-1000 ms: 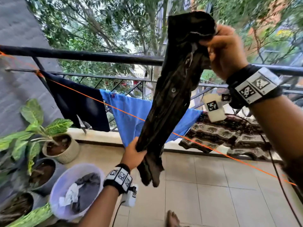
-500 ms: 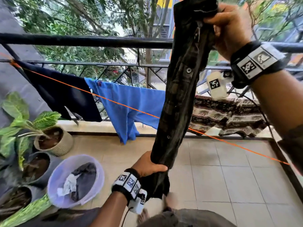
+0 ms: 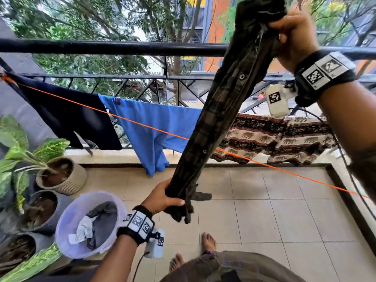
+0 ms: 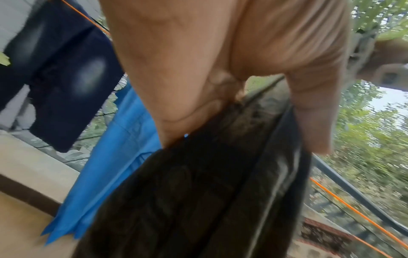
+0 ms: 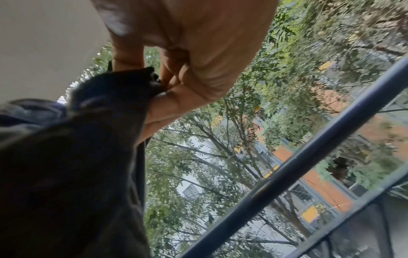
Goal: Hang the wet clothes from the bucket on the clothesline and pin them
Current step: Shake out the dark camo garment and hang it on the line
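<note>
A dark wet buttoned garment (image 3: 221, 115) stretches as a twisted roll between my two hands. My right hand (image 3: 293, 37) grips its top end high above the railing, and the right wrist view shows the fingers (image 5: 176, 75) pinching the bunched cloth (image 5: 66, 157). My left hand (image 3: 162, 198) grips the lower end, low over the floor, with a short tail hanging below. The left wrist view shows the garment (image 4: 198, 192) running away from the palm (image 4: 187, 61). The orange clothesline (image 3: 142, 125) crosses behind the garment. The pale bucket (image 3: 67, 216) at lower left holds more clothes.
On the black railing (image 3: 112, 47) hang a navy garment (image 3: 67, 115), a blue shirt (image 3: 150, 127) and a patterned elephant-print cloth (image 3: 274, 135). Potted plants (image 3: 59, 176) stand along the left wall. My bare feet (image 3: 207, 241) are on the tiled floor (image 3: 264, 210).
My left hand slid down the garment to its lower end, pulling it out long and taut. My right hand rose a little with the top end.
</note>
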